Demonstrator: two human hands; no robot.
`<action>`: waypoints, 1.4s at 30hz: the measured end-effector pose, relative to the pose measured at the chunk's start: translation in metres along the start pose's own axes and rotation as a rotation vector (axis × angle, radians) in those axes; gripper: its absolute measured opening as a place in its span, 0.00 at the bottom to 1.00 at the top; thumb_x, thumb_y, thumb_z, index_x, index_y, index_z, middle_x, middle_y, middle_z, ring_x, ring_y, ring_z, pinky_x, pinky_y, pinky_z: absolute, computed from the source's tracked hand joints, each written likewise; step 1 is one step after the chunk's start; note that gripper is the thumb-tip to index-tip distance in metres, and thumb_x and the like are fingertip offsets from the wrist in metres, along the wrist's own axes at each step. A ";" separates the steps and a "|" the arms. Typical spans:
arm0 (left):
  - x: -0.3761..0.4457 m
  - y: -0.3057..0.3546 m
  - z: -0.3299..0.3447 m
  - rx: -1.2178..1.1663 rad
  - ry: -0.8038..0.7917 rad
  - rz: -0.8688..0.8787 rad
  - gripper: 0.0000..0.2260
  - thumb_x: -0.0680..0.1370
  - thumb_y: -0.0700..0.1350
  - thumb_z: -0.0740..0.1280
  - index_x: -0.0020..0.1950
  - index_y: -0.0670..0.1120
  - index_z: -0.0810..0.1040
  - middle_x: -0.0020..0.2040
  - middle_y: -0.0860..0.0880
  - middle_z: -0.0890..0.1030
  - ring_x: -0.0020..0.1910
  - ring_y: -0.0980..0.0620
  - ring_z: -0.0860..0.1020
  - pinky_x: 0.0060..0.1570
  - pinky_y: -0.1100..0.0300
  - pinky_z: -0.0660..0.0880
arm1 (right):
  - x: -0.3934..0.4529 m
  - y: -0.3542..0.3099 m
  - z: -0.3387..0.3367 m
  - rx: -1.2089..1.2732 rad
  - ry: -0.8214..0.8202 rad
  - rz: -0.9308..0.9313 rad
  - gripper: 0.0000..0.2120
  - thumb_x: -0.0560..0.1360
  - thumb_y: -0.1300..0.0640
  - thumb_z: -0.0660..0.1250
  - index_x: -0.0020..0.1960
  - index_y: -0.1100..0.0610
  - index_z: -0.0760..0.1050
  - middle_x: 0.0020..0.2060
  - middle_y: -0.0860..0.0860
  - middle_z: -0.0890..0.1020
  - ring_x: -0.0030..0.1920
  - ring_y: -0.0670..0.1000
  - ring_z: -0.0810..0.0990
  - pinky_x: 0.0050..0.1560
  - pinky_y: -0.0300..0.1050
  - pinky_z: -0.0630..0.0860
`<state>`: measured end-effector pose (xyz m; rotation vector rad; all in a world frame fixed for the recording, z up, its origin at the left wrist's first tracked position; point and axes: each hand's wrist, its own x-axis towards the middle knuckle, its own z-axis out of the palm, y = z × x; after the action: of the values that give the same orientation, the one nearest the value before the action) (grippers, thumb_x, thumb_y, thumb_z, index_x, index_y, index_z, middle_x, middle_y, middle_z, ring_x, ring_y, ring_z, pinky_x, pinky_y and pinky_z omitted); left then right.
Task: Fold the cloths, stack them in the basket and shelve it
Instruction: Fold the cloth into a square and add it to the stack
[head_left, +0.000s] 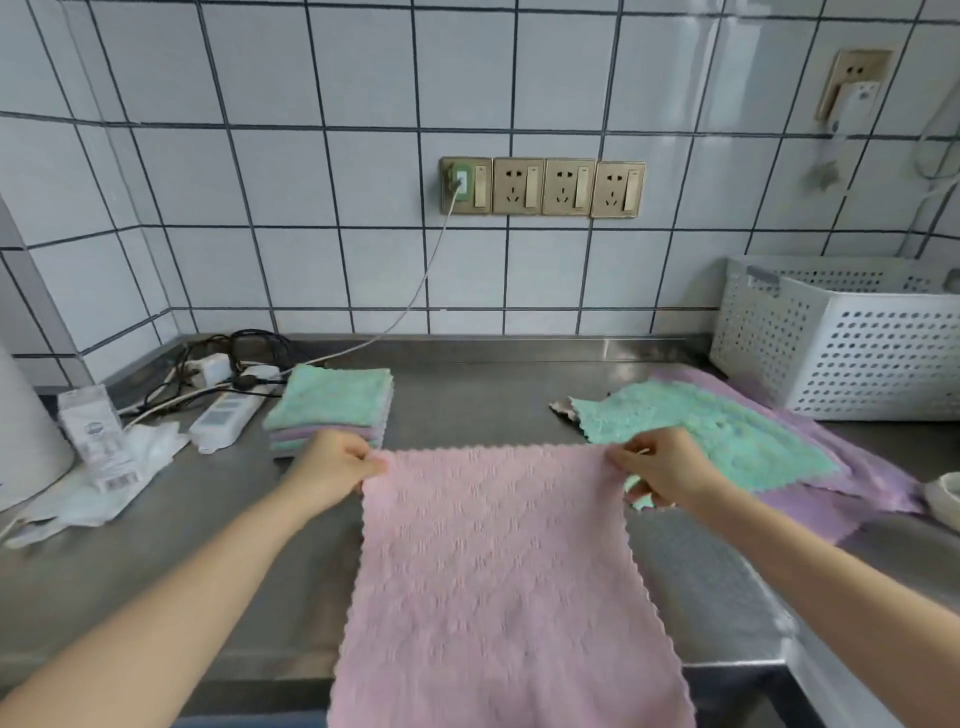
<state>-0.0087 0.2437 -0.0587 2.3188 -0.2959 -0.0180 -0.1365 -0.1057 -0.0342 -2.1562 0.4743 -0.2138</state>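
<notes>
A pink cloth (498, 571) hangs spread flat in front of me, its lower edge reaching past the counter's front. My left hand (332, 470) pinches its top left corner and my right hand (662, 467) pinches its top right corner. A stack of folded cloths (330, 405), green on top, sits behind my left hand. To the right, an unfolded green cloth (706, 431) lies on an unfolded purple cloth (831, 499). The white perforated basket (852, 358) stands at the back right against the wall.
On the steel counter (493, 395), a power strip (223, 415) with tangled cables lies at the back left. A small carton (96, 436) and crumpled plastic lie further left, beside a white roll (26, 441). Wall sockets (543, 186) sit above. A white object (945, 499) shows at the right edge.
</notes>
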 end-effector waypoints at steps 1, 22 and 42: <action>0.005 -0.004 0.007 0.036 -0.003 0.001 0.14 0.69 0.46 0.73 0.30 0.38 0.76 0.27 0.44 0.71 0.30 0.53 0.67 0.35 0.59 0.61 | 0.005 0.006 0.004 -0.019 -0.013 0.033 0.11 0.76 0.60 0.68 0.37 0.63 0.77 0.26 0.55 0.79 0.24 0.51 0.81 0.20 0.37 0.70; -0.105 0.045 0.086 0.558 -0.444 0.515 0.37 0.72 0.71 0.44 0.77 0.57 0.46 0.75 0.61 0.38 0.74 0.61 0.35 0.74 0.59 0.37 | -0.067 0.024 0.053 -0.479 -0.344 -0.695 0.19 0.81 0.49 0.57 0.68 0.57 0.71 0.69 0.49 0.70 0.70 0.43 0.65 0.67 0.23 0.51; -0.124 -0.009 0.037 0.618 -0.205 0.743 0.38 0.62 0.28 0.58 0.70 0.49 0.70 0.69 0.52 0.73 0.67 0.56 0.72 0.63 0.59 0.67 | -0.093 0.052 0.019 -0.892 -0.233 -0.960 0.20 0.60 0.66 0.68 0.50 0.52 0.76 0.44 0.46 0.81 0.40 0.49 0.81 0.32 0.42 0.78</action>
<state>-0.1310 0.2506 -0.1003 2.6483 -1.4147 0.2352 -0.2289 -0.0808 -0.0853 -3.0813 -0.7982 -0.2973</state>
